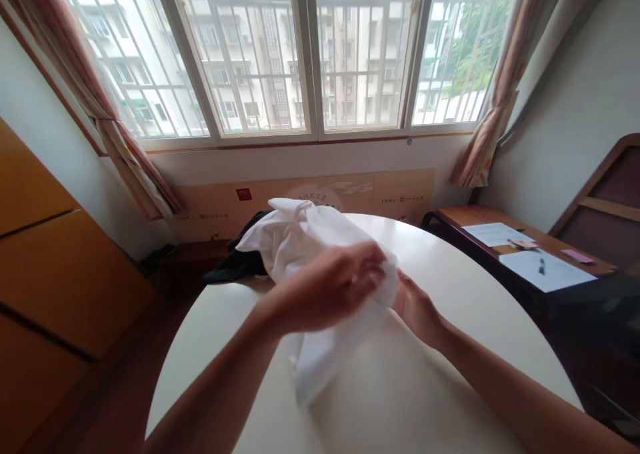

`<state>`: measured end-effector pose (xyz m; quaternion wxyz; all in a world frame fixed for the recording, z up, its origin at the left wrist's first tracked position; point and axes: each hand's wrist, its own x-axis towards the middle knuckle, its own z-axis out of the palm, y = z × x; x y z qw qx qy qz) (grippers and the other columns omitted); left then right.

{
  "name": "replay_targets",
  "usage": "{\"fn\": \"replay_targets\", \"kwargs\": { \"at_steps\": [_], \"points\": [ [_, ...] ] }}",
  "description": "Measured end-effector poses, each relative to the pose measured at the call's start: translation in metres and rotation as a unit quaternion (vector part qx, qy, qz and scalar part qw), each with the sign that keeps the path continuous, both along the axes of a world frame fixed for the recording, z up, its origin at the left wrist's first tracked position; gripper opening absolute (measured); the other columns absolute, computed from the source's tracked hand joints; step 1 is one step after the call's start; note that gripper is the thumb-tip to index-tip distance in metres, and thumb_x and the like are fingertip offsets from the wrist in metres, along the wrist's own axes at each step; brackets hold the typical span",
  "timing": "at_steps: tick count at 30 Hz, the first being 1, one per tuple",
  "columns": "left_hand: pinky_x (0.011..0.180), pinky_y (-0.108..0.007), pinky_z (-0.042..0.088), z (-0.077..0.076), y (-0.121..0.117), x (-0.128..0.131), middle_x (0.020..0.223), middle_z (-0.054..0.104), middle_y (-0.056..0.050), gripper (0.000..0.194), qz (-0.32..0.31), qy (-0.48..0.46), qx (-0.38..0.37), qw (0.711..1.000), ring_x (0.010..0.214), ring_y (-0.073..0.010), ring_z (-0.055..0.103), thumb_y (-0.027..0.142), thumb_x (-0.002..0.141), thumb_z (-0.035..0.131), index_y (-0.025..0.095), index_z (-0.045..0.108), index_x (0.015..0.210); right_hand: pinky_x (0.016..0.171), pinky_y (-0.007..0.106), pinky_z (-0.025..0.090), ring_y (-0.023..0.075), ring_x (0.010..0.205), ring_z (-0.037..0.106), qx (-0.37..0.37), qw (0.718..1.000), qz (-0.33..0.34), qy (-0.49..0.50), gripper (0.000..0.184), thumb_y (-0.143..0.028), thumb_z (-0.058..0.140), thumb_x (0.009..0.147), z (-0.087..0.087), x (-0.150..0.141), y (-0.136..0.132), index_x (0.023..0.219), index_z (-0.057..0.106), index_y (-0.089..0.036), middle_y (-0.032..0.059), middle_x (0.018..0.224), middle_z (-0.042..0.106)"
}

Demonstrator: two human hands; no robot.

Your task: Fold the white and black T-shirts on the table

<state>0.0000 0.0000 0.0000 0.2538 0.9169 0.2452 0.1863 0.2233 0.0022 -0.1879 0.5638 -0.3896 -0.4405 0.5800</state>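
Observation:
A crumpled white cloth (pixel 305 241) is held up over the round white table (pixel 450 294). My left hand (pixel 330 287) grips the cloth from the near side, fingers closed around its edge. My right hand (pixel 417 311) holds the cloth from below and to the right, partly hidden behind the fabric. A loose end of the cloth hangs down to the tabletop around the middle. A dark garment (pixel 240 261) lies at the table's far edge, behind the white cloth.
A wooden side table (pixel 470 217) at the right carries sheets of paper (pixel 545 271) and a pen. Wooden cabinets (pixel 55 274) stand at the left. A barred window (pixel 300 54) with curtains fills the far wall.

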Motion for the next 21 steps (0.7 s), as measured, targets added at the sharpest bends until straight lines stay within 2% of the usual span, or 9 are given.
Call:
{"fn": "replay_targets", "kwargs": {
  "at_steps": [2,5,8,11,12,14,16,19,21],
  "points": [
    [0.079,-0.029,0.053,0.000,-0.022,0.006,0.105,0.079,-0.001,0.025,-0.103,0.142,-0.089,0.980,0.095,-0.0216,0.075,0.043,0.103,0.056,0.026,0.071,0.114,0.090,0.048,0.056,0.0332,0.103,0.073,-0.047,0.995,0.022,0.088,0.079,-0.086,0.045,0.093,0.004,0.005,-0.001,0.133,0.064,-0.021,0.0142,0.115,0.077],
    [0.083,-0.029,0.054,-0.002,-0.020,0.002,0.114,0.081,-0.002,0.036,-0.102,0.247,-0.123,0.956,0.103,-0.0237,0.077,0.052,0.101,0.062,0.028,0.072,0.125,0.076,0.038,0.056,0.0245,0.084,0.072,-0.086,0.992,0.046,0.078,0.078,-0.086,0.060,0.088,0.002,0.012,-0.002,0.133,0.064,-0.022,0.0105,0.108,0.077],
    [0.088,-0.031,0.053,-0.013,0.019,-0.013,0.123,0.078,-0.006,0.042,0.032,0.213,-0.058,0.975,0.108,-0.0247,0.074,0.052,0.106,0.051,0.024,0.069,0.130,0.058,0.027,0.045,0.0145,0.063,0.059,-0.078,0.993,0.082,-0.043,0.058,-0.066,0.083,0.083,-0.005,0.010,-0.003,0.118,0.070,-0.022,0.0033,0.092,0.075],
    [0.098,-0.036,0.051,-0.035,0.070,-0.031,0.139,0.070,-0.016,0.050,0.216,0.264,0.025,0.940,0.118,-0.0305,0.070,0.044,0.101,0.056,0.017,0.062,0.143,0.049,0.024,0.029,0.0105,0.055,0.047,-0.055,0.982,0.124,-0.132,0.048,-0.059,0.088,0.079,-0.003,0.006,-0.006,0.101,0.071,-0.020,-0.0003,0.078,0.068],
    [0.099,-0.037,0.051,-0.043,0.084,-0.035,0.145,0.065,-0.018,0.057,0.250,0.290,0.041,0.923,0.122,-0.0321,0.069,0.038,0.096,0.062,0.017,0.058,0.149,0.049,0.023,0.026,0.0099,0.055,0.045,-0.045,0.980,0.134,-0.140,0.046,-0.058,0.089,0.078,0.001,0.007,-0.007,0.094,0.069,-0.020,-0.0012,0.074,0.065],
    [0.095,-0.035,0.052,-0.057,0.104,-0.041,0.146,0.064,-0.016,0.073,0.250,0.326,0.021,0.911,0.120,-0.0315,0.069,0.029,0.086,0.068,0.021,0.054,0.156,0.050,0.023,0.024,0.0091,0.057,0.042,-0.018,0.980,0.150,-0.132,0.042,-0.053,0.090,0.075,0.010,0.014,-0.011,0.081,0.066,-0.019,-0.0027,0.068,0.059],
    [0.081,-0.028,0.051,-0.064,0.111,-0.040,0.130,0.074,-0.009,0.068,0.197,0.342,-0.032,0.918,0.107,-0.0273,0.072,0.024,0.078,0.069,0.025,0.065,0.146,0.050,0.023,0.024,0.0089,0.056,0.042,-0.004,0.977,0.187,-0.103,0.038,-0.047,0.091,0.072,0.019,0.028,-0.014,0.074,0.066,-0.018,-0.0031,0.063,0.056],
    [0.061,-0.025,0.041,-0.062,0.107,-0.033,0.095,0.078,-0.003,0.035,0.115,0.365,-0.087,0.920,0.085,-0.0221,0.069,0.023,0.072,0.065,0.023,0.083,0.103,0.044,0.026,0.025,0.0107,0.041,0.041,-0.009,0.955,0.292,-0.041,0.040,-0.054,0.077,0.078,0.022,0.048,-0.016,0.069,0.072,-0.015,-0.0003,0.048,0.054],
    [0.055,-0.027,0.035,-0.057,0.102,-0.028,0.080,0.074,-0.003,0.022,0.100,0.375,-0.100,0.916,0.074,-0.0201,0.064,0.027,0.073,0.064,0.020,0.083,0.082,0.042,0.028,0.028,0.0125,0.037,0.040,0.003,0.968,0.247,-0.052,0.048,-0.060,0.066,0.085,0.018,0.053,-0.011,0.069,0.074,-0.015,0.0012,0.044,0.053]
  ]
}}
